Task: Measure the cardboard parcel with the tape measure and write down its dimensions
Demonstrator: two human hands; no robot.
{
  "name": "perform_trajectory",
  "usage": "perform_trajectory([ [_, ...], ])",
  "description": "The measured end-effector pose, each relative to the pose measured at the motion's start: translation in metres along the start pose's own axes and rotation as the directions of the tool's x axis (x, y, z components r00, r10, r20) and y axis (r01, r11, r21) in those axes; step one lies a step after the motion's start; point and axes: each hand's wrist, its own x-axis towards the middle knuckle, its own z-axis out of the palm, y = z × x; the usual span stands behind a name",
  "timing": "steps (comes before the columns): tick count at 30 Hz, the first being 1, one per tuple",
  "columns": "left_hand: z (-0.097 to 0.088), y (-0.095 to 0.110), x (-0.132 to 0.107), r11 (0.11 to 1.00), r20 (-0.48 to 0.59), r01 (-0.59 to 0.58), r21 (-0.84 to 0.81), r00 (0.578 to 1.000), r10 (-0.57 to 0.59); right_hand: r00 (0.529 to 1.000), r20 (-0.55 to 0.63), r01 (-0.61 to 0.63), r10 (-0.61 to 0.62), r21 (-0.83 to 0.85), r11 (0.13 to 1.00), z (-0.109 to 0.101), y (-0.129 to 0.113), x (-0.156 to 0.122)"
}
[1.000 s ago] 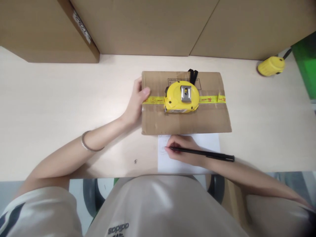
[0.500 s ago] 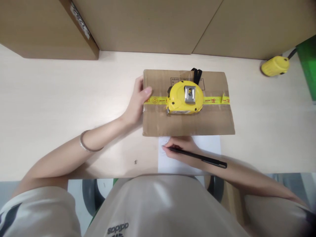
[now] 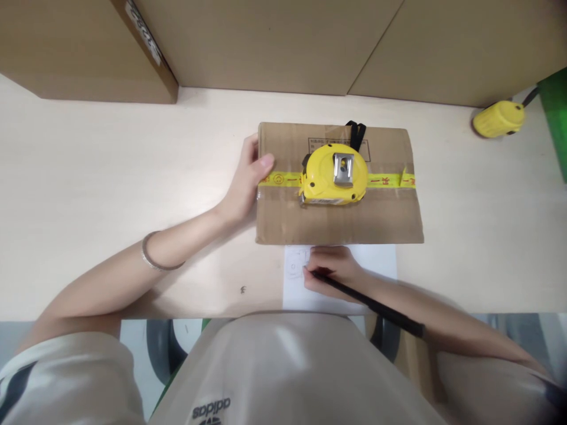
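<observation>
My left hand (image 3: 248, 177) grips the left end of a brown cardboard box (image 3: 283, 215), its thumb on top beside the yellow printed tape. On the box lies a yellow tape measure (image 3: 334, 174), belt clip facing up, with a black wrist strap (image 3: 357, 136) behind it. Just in front of the box, my right hand (image 3: 334, 268) is closed around a black pen (image 3: 367, 301). The pen's tip is at a white sheet of paper (image 3: 292, 295), where small pen lines show left of the fingers. Part of the sheet is hidden by the hand and forearm.
A second yellow tape measure (image 3: 498, 119) sits at the back right of the pale table (image 3: 478, 236), close to a green object (image 3: 556, 124). Large cardboard boxes (image 3: 266, 47) stand along the back. A small dark mark (image 3: 243, 290) is on the table near its front edge.
My right hand has shifted to the right across the paper, uncovering pen lines, and the pen's rear end has swung towards me. My left hand, the box and the tape measure on it stay put.
</observation>
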Motion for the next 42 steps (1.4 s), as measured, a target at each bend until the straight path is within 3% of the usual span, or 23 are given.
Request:
perform_trajectory([
  [8,-0.004,-0.004,0.003,1.0,0.019,-0.013,0.021,1.0,0.012,0.998,0.0,-0.064,0.064,-0.026,0.998,0.006,-0.001,0.0],
  [13,-0.002,-0.001,0.001,1.0,0.011,0.003,0.02,1.0,-0.003,0.998,0.061,-0.025,0.026,-0.017,1.0,0.008,0.002,0.0],
  [20,-0.004,-0.003,0.002,0.999,0.016,-0.012,0.032,1.0,0.012,0.999,0.04,-0.022,0.023,-0.018,1.0,0.008,0.001,0.0],
  [26,-0.004,-0.001,0.001,1.0,0.044,-0.005,0.031,0.999,0.004,0.999,-0.053,0.001,-0.002,-0.031,1.0,0.003,0.006,-0.008],
  [32,-0.011,-0.007,0.004,0.998,0.077,-0.043,0.046,0.996,0.039,1.0,-0.002,-0.006,0.006,-0.007,1.0,0.003,0.008,-0.007],
  [36,-0.014,-0.01,0.006,0.997,0.113,-0.069,0.043,0.992,0.063,0.99,0.138,-0.042,0.035,0.045,0.998,-0.012,0.003,0.0],
  [39,-0.013,-0.009,0.005,0.997,0.112,-0.061,0.036,0.992,0.057,0.922,0.385,-0.069,0.039,0.066,0.995,-0.043,-0.009,-0.001],
  [41,-0.012,-0.008,0.004,0.997,0.102,-0.067,0.044,0.993,0.063,0.858,0.489,-0.121,0.157,-0.104,0.987,-0.068,-0.021,-0.009],
  [42,-0.011,-0.007,0.004,0.996,0.099,-0.073,0.05,0.993,0.068,0.842,0.477,-0.141,0.25,-0.253,0.957,-0.079,-0.027,-0.014],
])
